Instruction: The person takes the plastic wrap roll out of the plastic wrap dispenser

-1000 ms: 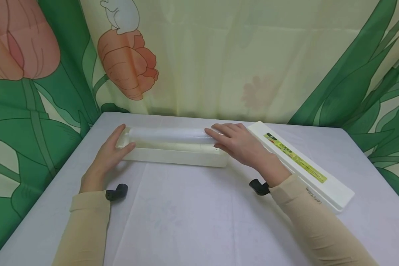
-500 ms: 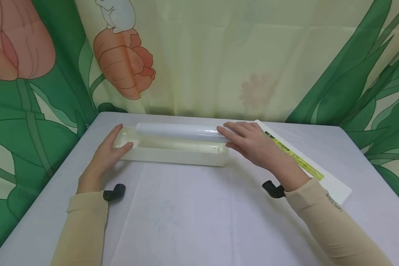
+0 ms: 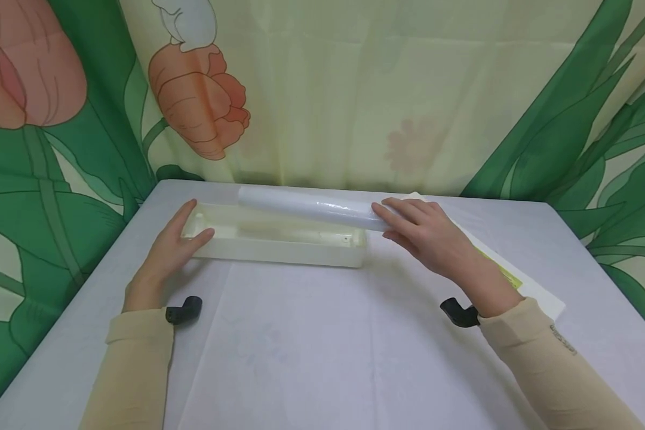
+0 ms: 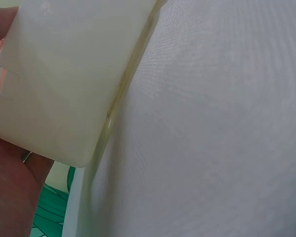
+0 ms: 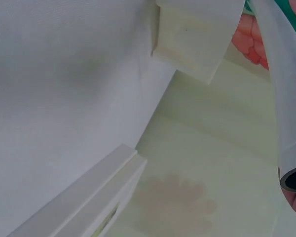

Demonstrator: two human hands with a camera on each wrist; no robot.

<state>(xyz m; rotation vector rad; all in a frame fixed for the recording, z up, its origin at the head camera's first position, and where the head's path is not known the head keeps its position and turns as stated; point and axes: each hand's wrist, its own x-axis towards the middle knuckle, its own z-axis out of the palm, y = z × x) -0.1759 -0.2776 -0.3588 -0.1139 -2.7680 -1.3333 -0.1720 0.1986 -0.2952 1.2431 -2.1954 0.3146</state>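
My right hand (image 3: 430,239) grips the right end of a roll of cling film (image 3: 312,206). The roll slants above and behind a long white box (image 3: 279,253), its left end higher than its right. In the right wrist view, the roll (image 5: 287,118) shows a dark hollow core at its near end. My left hand (image 3: 166,257) holds the left end of the box, thumb at the front and fingers at the back. In the left wrist view, the box's end wall (image 4: 64,74) lies between thumb and fingers. The box's trough faces up.
A long white lid (image 3: 540,297) with a yellow-green label lies diagonally at the right, partly behind my right arm. A white cloth covers the table (image 3: 301,346). Behind its far edge hangs a patterned curtain (image 3: 322,107).
My right hand has lifted the cling film roll out of the box, up and to the right, its left end rising. My left hand has stayed on the box.
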